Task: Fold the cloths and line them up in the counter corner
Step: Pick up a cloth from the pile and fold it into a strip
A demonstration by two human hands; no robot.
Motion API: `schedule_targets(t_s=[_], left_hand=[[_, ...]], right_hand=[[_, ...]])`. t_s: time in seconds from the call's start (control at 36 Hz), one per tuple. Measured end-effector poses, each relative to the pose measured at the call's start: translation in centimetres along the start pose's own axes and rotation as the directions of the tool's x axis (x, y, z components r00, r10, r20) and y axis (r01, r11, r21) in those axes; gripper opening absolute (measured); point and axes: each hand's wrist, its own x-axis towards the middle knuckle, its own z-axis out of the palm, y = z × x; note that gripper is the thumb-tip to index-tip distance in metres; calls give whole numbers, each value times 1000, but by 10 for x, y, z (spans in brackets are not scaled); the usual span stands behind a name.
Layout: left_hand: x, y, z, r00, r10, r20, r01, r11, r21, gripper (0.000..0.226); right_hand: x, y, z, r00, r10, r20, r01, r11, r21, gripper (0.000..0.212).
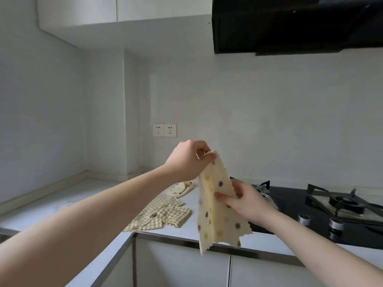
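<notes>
White walls and a pale L-shaped counter (68,201) frame a kitchen where cloth-folding is under way. Held in the air above the counter's front edge, a cream cloth with purple and yellow dots (217,216) hangs in a long drape, creased down its middle. The left hand (187,160) pinches the top corner between thumb and curled fingertips; lower down, the right hand (240,198) grips the cloth's side edge, thumb in front and fingers curled behind.

On the counter behind the hands lies a checked cloth (163,214), rumpled and only loosely doubled over, and just beyond it a second dotted cloth (182,188) sits bunched, partly hidden by the left wrist. Neither looks neatly folded. The counter corner (97,179) where the cloths are to be lined up holds no cloth that can be seen.

To the right sits a black gas hob (323,212) beneath a dark extractor hood (290,23); a double wall socket (164,130) is set in the back wall.

By this showing, the job is at an early stage: one cloth in hand, mid-fold at most, two waiting, none placed.
</notes>
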Motion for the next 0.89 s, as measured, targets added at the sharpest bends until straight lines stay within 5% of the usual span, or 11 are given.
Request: schedule_targets(t_s=[0.11,0.31,0.58,0.89], left_hand=[[0,12,11,999,-28,39,30,998,-55,27],[5,20,19,996,-48,76,53,996,-68,30],[5,-15,6,993,-101,57,101,995,11,32],[-11,-54,28,975,-189,114,181,980,77,34]], right_hand=[[-10,-11,-6,999,4,33,-7,998,68,35],[2,-8,0,990,62,-130,-73,995,-75,15],[4,28,-27,991,92,-99,-101,991,-87,26],[16,55,-43,995,-37,-92,4,945,-327,28]])
